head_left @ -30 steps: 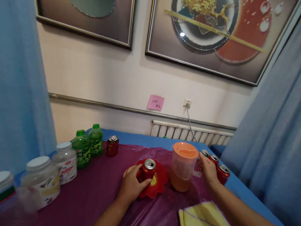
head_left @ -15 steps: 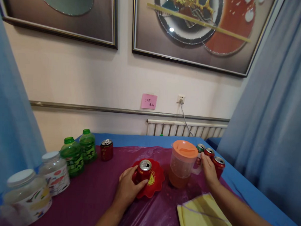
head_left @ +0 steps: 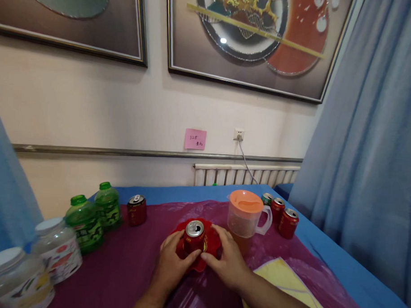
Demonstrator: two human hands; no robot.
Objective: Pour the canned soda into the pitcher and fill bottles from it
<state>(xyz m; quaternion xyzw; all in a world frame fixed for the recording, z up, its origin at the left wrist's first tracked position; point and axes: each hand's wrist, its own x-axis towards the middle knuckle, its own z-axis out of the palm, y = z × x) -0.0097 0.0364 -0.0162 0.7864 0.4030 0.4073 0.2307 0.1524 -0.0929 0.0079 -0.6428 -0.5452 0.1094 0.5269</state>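
A red soda can (head_left: 193,240) with an opened top stands upright on a red scalloped plate (head_left: 213,244). My left hand (head_left: 171,260) is wrapped round the can's left side, its thumb across the front. On the other side, my right hand (head_left: 227,258) reaches over the plate's right part, thumb and fingers apart, with a small gap between it and the can. Just beyond that hand stands a clear pitcher (head_left: 238,225) with an orange lid, amber liquid in its lower part and its handle to the right.
Several cans, including a red can (head_left: 288,224), stand at right. At left are a dark red can (head_left: 136,211), green bottles (head_left: 84,226) and white-lidded jars (head_left: 58,252). A folded yellow cloth (head_left: 278,278) lies on the purple sheet (head_left: 120,268), partly under my right forearm.
My right hand has left the pitcher's handle and moved left to beside the can. My left hand stays on the can. The view has shifted slightly right.
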